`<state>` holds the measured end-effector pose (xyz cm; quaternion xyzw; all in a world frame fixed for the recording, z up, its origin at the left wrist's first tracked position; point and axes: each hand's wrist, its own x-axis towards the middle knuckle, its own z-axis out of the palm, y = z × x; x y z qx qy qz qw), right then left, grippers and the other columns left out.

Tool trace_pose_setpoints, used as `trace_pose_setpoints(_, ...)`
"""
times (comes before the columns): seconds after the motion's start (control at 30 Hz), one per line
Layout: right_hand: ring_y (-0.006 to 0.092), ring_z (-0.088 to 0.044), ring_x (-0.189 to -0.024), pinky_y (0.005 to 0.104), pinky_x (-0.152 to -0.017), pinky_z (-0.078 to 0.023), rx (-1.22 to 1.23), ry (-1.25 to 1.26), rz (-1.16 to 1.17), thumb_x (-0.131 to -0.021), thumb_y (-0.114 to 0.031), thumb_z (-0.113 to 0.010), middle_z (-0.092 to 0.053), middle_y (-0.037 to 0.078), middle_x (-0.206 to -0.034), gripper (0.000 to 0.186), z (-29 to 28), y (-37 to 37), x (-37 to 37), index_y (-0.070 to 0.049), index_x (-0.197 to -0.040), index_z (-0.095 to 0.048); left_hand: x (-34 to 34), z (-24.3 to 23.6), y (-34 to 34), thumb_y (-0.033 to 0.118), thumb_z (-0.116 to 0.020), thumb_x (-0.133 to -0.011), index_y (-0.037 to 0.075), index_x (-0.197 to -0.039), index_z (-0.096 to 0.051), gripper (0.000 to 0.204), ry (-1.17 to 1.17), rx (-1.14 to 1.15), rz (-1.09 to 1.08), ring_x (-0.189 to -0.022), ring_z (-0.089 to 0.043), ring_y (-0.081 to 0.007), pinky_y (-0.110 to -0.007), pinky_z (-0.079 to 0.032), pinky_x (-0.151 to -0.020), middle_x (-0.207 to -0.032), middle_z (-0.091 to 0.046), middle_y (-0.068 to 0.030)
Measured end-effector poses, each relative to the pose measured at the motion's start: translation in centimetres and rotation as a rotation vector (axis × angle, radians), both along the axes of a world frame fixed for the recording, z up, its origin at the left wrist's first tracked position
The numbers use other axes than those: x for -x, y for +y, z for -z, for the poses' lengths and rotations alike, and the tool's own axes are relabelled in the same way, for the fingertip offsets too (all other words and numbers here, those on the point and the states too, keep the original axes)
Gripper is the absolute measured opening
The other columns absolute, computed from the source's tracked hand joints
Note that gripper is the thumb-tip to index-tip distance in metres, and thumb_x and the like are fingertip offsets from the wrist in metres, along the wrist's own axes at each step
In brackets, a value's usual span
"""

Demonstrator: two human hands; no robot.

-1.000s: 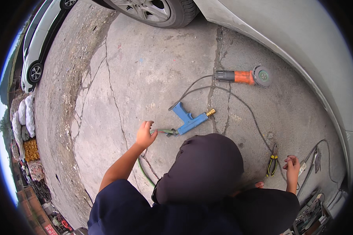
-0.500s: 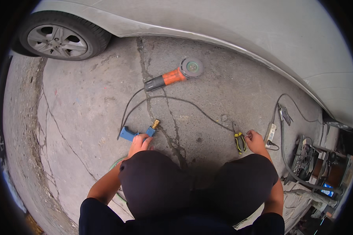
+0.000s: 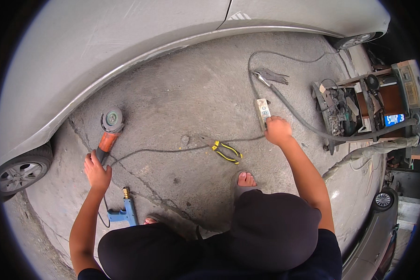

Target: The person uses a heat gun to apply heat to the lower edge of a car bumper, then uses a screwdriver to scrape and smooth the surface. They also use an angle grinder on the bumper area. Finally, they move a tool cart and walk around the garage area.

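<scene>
My left hand (image 3: 97,173) is closed round the black rear handle of an angle grinder (image 3: 108,139), orange-bodied with a round disc at its far end. The grinder's dark cord (image 3: 161,150) runs right across the concrete to my right hand (image 3: 278,130). That hand is closed at the near end of a white power strip (image 3: 262,109), on a dark plug that its fingers mostly hide. Pliers with yellow-and-black handles (image 3: 225,151) lie between my hands, across the cord. Nearer my left knee lies a blue pistol-shaped tool (image 3: 126,212) with a brass tip.
A silver car (image 3: 140,51) stands along the far side, its wheel (image 3: 23,171) at left. Beyond the strip lies a metal clamp (image 3: 264,79) on a thick cable (image 3: 294,112). A cluttered metal cart (image 3: 366,107) stands at right. My feet (image 3: 245,179) are close by.
My view has turned to the right. My left hand has left the blue tool and taken hold of the grinder. My right hand has moved from beside the pliers to the power strip.
</scene>
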<state>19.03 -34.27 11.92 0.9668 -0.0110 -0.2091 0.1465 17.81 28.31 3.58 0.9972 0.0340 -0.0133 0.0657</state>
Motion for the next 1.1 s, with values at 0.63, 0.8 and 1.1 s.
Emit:
trace_pose_setpoints(0.63, 0.0212, -0.071, -0.083, 0.0359, -0.067, -0.055, 0.136, 0.283, -0.245, -0.076, -0.040, -0.074, -0.073, 0.004, -0.088, 0.031, 1.5, -1.3, -1.1, -0.014, -0.092, -0.073, -1.0, 1.0, 1.1, 0.024, -0.080, -0.065, 0.006, -0.142, -0.031, 0.094, 0.325, 0.032, -0.133, -0.124, -0.046, -0.0408, -0.050, -0.040, -0.102, -0.133, -0.045, -0.0219)
trace_pose_setpoints(0.8, 0.0211, -0.072, -0.084, 0.0345, -0.070, -0.054, 0.222, 0.342, -0.305, -0.078, -0.028, -0.070, -0.074, 0.006, -0.095, 0.024, -0.5, 2.1, -0.3, -0.013, -0.097, -0.072, -3.6, 1.6, 1.3, 0.028, -0.080, -0.066, 0.008, -0.144, -0.029, 0.096, 0.376, -0.016, -0.234, -0.127, -0.045, -0.0388, -0.050, -0.039, -0.104, -0.135, -0.047, -0.0202)
trace_pose_setpoints(1.1, 0.0224, -0.069, -0.099, 0.0354, -0.074, -0.055, 0.307, 0.537, -0.308, -0.083, -0.018, -0.063, -0.072, 0.009, -0.104, 0.025, -1.9, 3.9, -0.5, -0.010, -0.106, -0.070, -4.8, 3.5, 2.9, 0.032, -0.081, -0.060, 0.004, -0.111, -0.060, 0.061, 0.480, 0.129, -0.149, -0.108, -0.060, -0.0383, -0.042, -0.050, -0.092, -0.115, -0.062, -0.0212)
